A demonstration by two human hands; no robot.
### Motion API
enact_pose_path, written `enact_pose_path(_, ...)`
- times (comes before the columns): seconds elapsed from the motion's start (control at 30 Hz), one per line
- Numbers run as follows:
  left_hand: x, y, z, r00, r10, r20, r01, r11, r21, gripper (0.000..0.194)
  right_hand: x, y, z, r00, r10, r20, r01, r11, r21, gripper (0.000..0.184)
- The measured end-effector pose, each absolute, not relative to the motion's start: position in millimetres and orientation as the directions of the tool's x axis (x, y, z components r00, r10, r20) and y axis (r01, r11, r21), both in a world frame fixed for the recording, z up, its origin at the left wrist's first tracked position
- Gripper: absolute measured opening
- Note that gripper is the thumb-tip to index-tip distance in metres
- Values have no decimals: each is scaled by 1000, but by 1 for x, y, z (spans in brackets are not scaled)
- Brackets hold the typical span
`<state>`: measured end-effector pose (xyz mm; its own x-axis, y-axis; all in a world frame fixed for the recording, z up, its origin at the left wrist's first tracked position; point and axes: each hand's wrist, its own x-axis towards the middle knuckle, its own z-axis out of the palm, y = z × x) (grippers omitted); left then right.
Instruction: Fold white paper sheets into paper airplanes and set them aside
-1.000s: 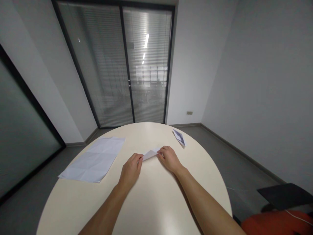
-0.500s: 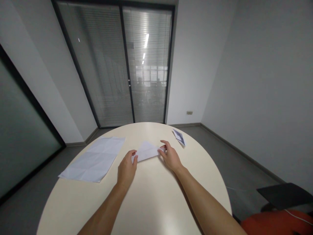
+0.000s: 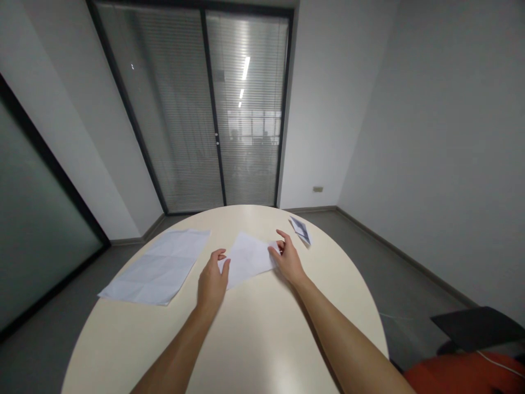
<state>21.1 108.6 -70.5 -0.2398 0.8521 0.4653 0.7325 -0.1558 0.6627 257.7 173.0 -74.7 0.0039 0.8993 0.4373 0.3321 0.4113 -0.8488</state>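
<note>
Two bare arms reach out over a pale round table (image 3: 246, 350), and between the hands lies a white sheet of paper (image 3: 250, 254), near the middle of the far half of the tabletop. I see it spread fairly flat, its far edge rising to a corner, its near edge running at a slant.

The left hand (image 3: 213, 279) is at the sheet's left end, the thumb parted from the bent fingers, with a visible gap between them and the paper's edge right there beside the thumb. The right hand (image 3: 287, 260) is at the other end, forefinger raised and stretched away, thumb and lower fingers about the corner of the sheet; whether they pinch it or merely touch it, I cannot tell.

Off to the left, apart from the left hand, a larger creased sheet (image 3: 159, 268) lies on the table, one corner reaching to the rim. Beyond the right hand, near the table's far right edge, there's a small folded paper (image 3: 301, 231), bluish-grey on part of its face.

Past the table I can see a glass door (image 3: 250, 158) in a dark frame, blinds across it, and a wall socket (image 3: 318, 189) low on the white wall. At the lower right sits something red (image 3: 459, 375) with a thin white cord (image 3: 498, 363) across it, and a dark flat panel (image 3: 479, 328) behind.
</note>
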Motion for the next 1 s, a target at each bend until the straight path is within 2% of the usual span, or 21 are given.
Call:
enact_pose_path(0.23, 16, 112, -83, -189, 900, 393, 758, -120, 641, 31, 261, 170, -75, -34, 937, 348, 521, 313, -794, 56)
enact_pose_path(0.43, 14, 112, -87, -43, 896, 442, 858, -194, 476, 36, 264, 171, -80, -54, 948, 313, 591, 283, -756, 49)
enact_pose_path(0.53, 17, 111, -84, 66, 881, 468, 868, -282, 408, 40, 264, 172, -82, -64, 950, 307, 587, 284, -758, 46)
enact_pose_path(0.63, 24, 107, -80, 230, 857, 462, 812, -430, 394, 39, 263, 171, -81, -90, 953, 290, 582, 287, -761, 45)
enact_pose_path(0.77, 31, 98, -78, 390, 861, 326, 802, -492, 338, 45, 262, 166, -77, -143, 950, 279, 570, 310, -761, 45)
enact_pose_path(0.87, 32, 92, -77, 421, 883, 208, 827, -467, 311, 52, 261, 165, -77, -172, 948, 270, 577, 318, -752, 44)
enact_pose_path(1.0, 32, 89, -73, 424, 896, 129, 846, -443, 296, 55, 261, 165, -77, -170, 945, 280, 624, 323, -712, 42)
